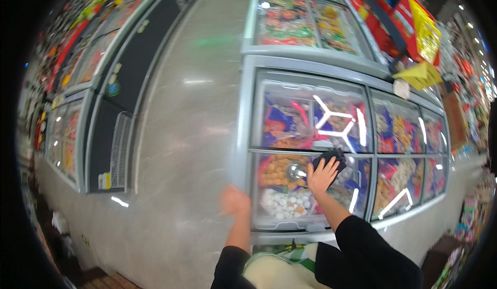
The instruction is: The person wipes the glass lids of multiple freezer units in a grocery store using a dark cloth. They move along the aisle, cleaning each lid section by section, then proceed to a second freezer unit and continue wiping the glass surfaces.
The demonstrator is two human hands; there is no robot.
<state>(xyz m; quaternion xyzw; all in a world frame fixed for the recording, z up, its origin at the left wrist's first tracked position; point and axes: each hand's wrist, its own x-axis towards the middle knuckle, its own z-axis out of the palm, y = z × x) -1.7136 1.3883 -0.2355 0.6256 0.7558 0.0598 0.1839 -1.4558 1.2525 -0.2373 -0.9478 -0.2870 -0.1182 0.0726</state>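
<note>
My right hand (323,174) lies palm down on a bunched black cloth (337,157), pressing it on the sliding glass lid of a chest freezer (242,133). The cloth sits by the dark frame between the far and near panes. My left hand (235,200) is blurred beside the freezer's left edge, and nothing shows in it. Beneath the near pane are tan balls (273,172), a bag of white balls (285,203) and a round metal scoop (296,171). Blue and pink bags (277,120) lie under the far pane, partly hidden by reflections of lights.
Another freezer (248,46) with packaged food adjoins the far end. Across the grey floor (186,133) stands a row of dark-sided freezers (112,133). A yellow sign (418,76) and red-and-yellow packages (415,25) hang near the right side. A cardboard box (456,118) stands beyond.
</note>
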